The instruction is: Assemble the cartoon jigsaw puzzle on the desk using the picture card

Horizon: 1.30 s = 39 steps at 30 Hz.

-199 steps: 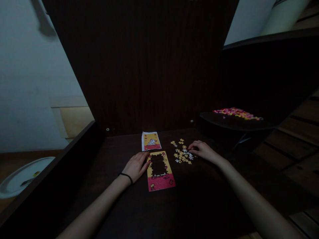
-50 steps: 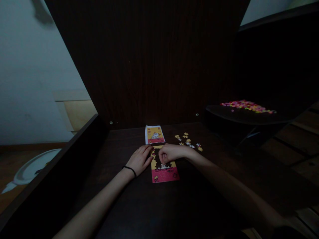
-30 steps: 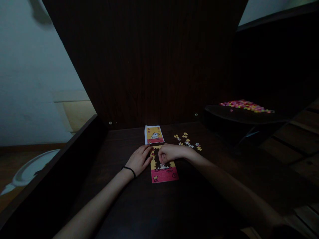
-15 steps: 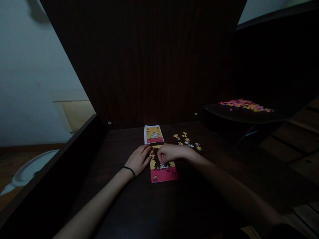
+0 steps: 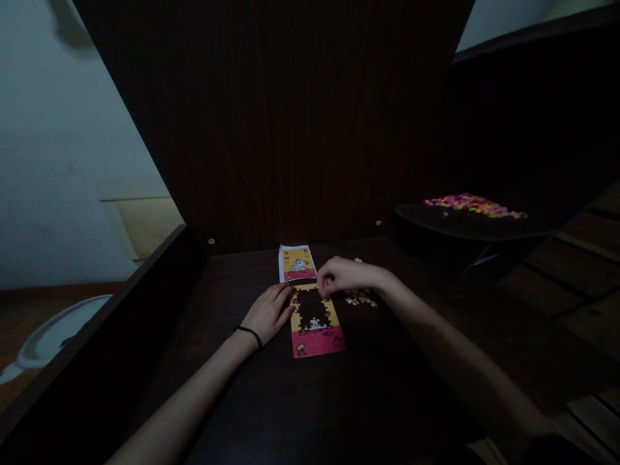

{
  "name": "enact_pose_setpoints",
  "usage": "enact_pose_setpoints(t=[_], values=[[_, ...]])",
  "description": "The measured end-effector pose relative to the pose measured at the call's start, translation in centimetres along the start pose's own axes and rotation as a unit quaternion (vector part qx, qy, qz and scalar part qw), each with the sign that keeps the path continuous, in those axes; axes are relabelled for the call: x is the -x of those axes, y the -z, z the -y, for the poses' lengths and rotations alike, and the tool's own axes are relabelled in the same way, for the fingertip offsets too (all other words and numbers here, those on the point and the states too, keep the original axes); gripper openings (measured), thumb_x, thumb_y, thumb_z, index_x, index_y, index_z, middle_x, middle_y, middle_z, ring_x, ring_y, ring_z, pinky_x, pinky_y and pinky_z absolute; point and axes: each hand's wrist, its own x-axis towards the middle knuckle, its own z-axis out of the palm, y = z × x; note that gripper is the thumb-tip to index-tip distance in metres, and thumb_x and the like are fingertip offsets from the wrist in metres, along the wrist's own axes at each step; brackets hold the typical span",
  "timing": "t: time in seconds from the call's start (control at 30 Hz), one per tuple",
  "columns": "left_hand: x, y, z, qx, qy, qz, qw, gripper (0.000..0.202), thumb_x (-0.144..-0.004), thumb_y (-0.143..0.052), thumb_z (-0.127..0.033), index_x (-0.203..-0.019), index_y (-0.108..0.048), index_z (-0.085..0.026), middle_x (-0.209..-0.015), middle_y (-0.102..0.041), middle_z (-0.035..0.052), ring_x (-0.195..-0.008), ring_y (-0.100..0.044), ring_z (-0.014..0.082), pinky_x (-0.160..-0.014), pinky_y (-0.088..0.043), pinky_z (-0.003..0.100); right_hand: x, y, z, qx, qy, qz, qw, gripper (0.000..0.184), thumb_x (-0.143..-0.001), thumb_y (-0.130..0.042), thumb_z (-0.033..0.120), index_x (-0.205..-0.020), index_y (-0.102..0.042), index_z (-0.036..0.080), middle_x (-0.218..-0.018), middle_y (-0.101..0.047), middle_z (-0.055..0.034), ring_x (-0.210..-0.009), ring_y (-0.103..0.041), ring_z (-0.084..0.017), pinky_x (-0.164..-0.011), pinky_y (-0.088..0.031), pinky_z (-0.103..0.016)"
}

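Note:
A partly assembled jigsaw puzzle [image 5: 320, 342] lies on the dark surface, with a pink lower part, a yellow border and a dark gap in its middle. My left hand [image 5: 268, 311] rests flat with fingers stretched, its fingertips at the puzzle's left edge. Over the upper right border is my right hand [image 5: 341, 276], thumb and fingers pinched together; whatever they may hold is hidden. Loose puzzle pieces [image 5: 361, 298] lie right of the puzzle, partly covered by my right hand and forearm. Behind the puzzle is a reference picture sheet [image 5: 297, 263] showing a white animal on yellow and pink.
A dark wooden panel [image 5: 290, 129] rises behind the surface, and a raised side board [image 5: 97, 336] borders it at left. On a dark curved shelf [image 5: 475, 227] at right sits a heap of colourful small pieces [image 5: 472, 205]. A pale round object [image 5: 61, 332] is low at left.
My right hand has moved up and to the right, from the puzzle's middle gap to its upper right border, uncovering the gap. My left hand stays in place.

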Motion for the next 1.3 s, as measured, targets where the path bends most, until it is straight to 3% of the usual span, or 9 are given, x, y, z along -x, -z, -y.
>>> enact_pose_setpoints(t=[0.17, 0.3, 0.47, 0.63, 0.87, 1.03, 1.3], values=[[0.0, 0.1, 0.0, -0.003, 0.006, 0.007, 1.0, 0.037, -0.085, -0.038, -0.031, -0.118, -0.04, -0.014, -0.118, -0.047, 0.0104, -0.107, -0.045, 0.021, -0.092, -0.04, 0.037, 2.5, 3.0, -2.1, 0.009, -0.067, -0.047, 0.997, 0.013, -0.066, -0.055, 0.02, -0.071, -0.064, 0.013, -0.067, -0.064, -0.0026, -0.059, -0.054, -0.011, -0.053, -0.039, -0.02], [0.0, 0.2, 0.0, -0.005, 0.007, 0.005, 1.0, 0.036, -0.085, -0.038, -0.031, -0.118, -0.04, -0.015, -0.118, -0.047, 0.0098, -0.107, -0.046, 0.0212, -0.091, -0.041, 0.037, 4.0, 4.0, -3.1, 0.012, -0.144, -0.052, 0.988, 0.014, -0.065, -0.053, 0.018, -0.072, -0.064, 0.012, -0.067, -0.064, -0.0038, -0.06, -0.056, -0.013, -0.054, -0.041, -0.021], [0.0, 0.1, 0.0, -0.003, 0.005, 0.003, 1.0, 0.035, -0.085, -0.037, -0.031, -0.118, -0.039, -0.016, -0.117, -0.048, 0.0095, -0.107, -0.046, 0.0213, -0.09, -0.042, 0.038, 4.9, 4.8, -4.1, 0.039, -0.193, -0.056, 0.979, 0.015, -0.063, -0.054, 0.017, -0.071, -0.065, 0.012, -0.071, -0.066, -0.0041, -0.067, -0.058, -0.015, -0.059, -0.042, -0.022], [0.0, 0.2, -0.1, 0.0, 0.008, 0.003, 1.0, 0.036, -0.085, -0.037, -0.031, -0.118, -0.039, -0.016, -0.118, -0.047, 0.0097, -0.107, -0.045, 0.0215, -0.091, -0.041, 0.038, 5.3, 5.0, -5.4, 0.067, -0.253, -0.045, 0.964, 0.013, -0.062, -0.057, 0.017, -0.071, -0.066, 0.014, -0.072, -0.066, -0.0029, -0.069, -0.058, -0.016, -0.058, -0.041, -0.021], [0.1, 0.2, 0.0, 0.001, 0.009, 0.008, 1.0, 0.038, -0.085, -0.038, -0.031, -0.119, -0.038, -0.015, -0.118, -0.047, 0.0103, -0.108, -0.045, 0.0213, -0.092, -0.04, 0.037, 5.7, 4.9, -6.6, 0.139, -0.373, -0.007, 0.917, 0.014, -0.056, -0.064, 0.015, -0.069, -0.065, 0.015, -0.075, -0.064, -0.0042, -0.069, -0.058, -0.018, -0.055, -0.04, -0.023], [0.0, 0.1, 0.1, -0.004, 0.008, 0.005, 1.0, 0.037, -0.085, -0.038, -0.031, -0.119, -0.039, -0.014, -0.118, -0.047, 0.0107, -0.108, -0.045, 0.0214, -0.092, -0.04, 0.037, 5.6, 4.5, -7.2, 0.127, -0.389, 0.051, 0.911, 0.018, -0.052, -0.069, 0.022, -0.067, -0.065, 0.013, -0.072, -0.063, -0.005, -0.068, -0.057, -0.019, -0.057, -0.042, -0.025], [0.0, 0.3, -0.2, 0.0, 0.008, 0.003, 1.0, 0.036, -0.085, -0.038, -0.031, -0.118, -0.039, -0.016, -0.118, -0.047, 0.0101, -0.108, -0.045, 0.0213, -0.092, -0.04, 0.037, 5.2, 4.0, -8.2, 0.122, -0.4, 0.069, 0.906, 0.011, -0.051, -0.068, 0.021, -0.055, -0.063, 0.013, -0.061, -0.06, -0.0026, -0.061, -0.056, -0.017, -0.053, -0.041, -0.025]])
